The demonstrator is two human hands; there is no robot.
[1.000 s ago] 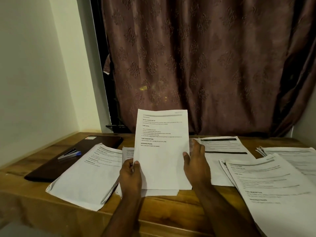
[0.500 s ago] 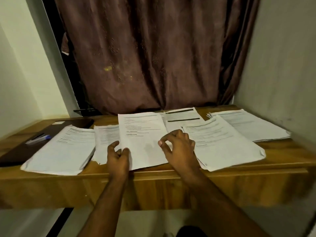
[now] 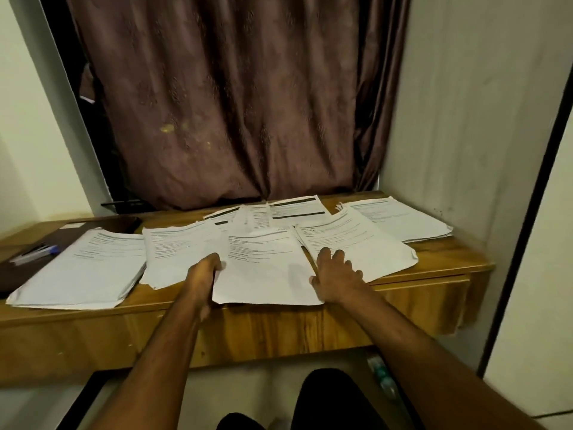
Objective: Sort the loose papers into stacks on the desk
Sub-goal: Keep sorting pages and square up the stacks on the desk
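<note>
A printed sheet (image 3: 263, 268) lies flat at the front middle of the wooden desk (image 3: 310, 324). My left hand (image 3: 203, 271) grips its left edge, fingers curled under the paper. My right hand (image 3: 336, 273) rests at its right edge with fingers spread, partly on the neighbouring stack (image 3: 356, 243). More paper stacks lie around: a thick one at the left (image 3: 83, 268), one beside it (image 3: 176, 252), one at the far right (image 3: 400, 218), and loose sheets with dark headers at the back (image 3: 294, 209).
A dark folder (image 3: 18, 268) with a blue pen (image 3: 37, 252) lies at the desk's left end. A brown curtain (image 3: 232, 103) hangs behind. A wall (image 3: 465, 135) closes the right side. A plastic bottle (image 3: 383, 378) lies on the floor under the desk.
The sheet that I held upright a second ago now lies flat on the desk, further right than half a second ago. My right hand moved to its right edge. The view pulled back.
</note>
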